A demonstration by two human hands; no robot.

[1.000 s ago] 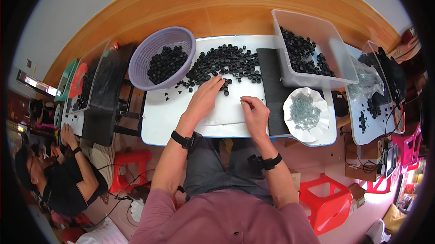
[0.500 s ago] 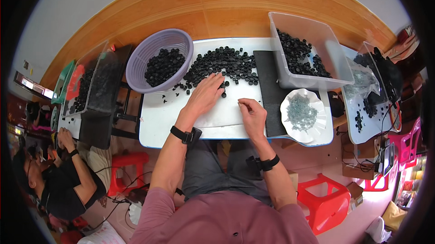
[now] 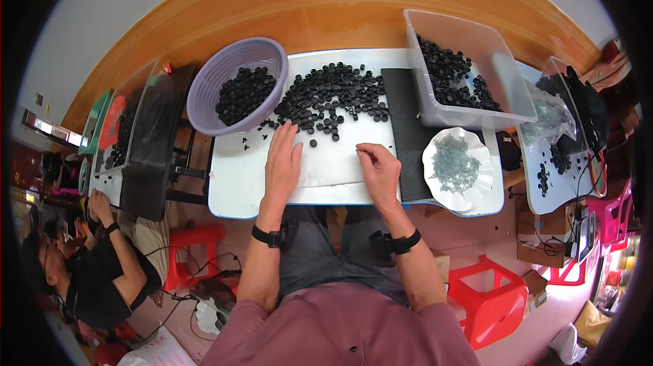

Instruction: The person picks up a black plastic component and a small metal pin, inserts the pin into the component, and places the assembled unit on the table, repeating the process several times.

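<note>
My left hand (image 3: 282, 165) rests on the white tabletop (image 3: 326, 172), its fingers stretched out and nothing held. Just beyond its fingertips spreads a heap of small black round caps (image 3: 333, 94), with a lone cap (image 3: 313, 143) lying nearer to me. My right hand (image 3: 381, 172) is over the table beside the black mat (image 3: 410, 169), thumb and forefinger pinched together. Whatever may be between those fingertips is too small to make out. To its right a white fluted dish (image 3: 484, 174) holds many tiny translucent greyish pieces.
A purple basket (image 3: 201, 104) with black caps stands at the far left of the table. At the far right is a clear plastic bin (image 3: 476, 120) of similar caps. A red stool (image 3: 496, 315) stands behind on the right. Another person (image 3: 112, 284) sits at the left.
My left hand has drawn back from the heap, toward me and to the left, leaving one cap apart. My right hand keeps its pinch in nearly the same place.
</note>
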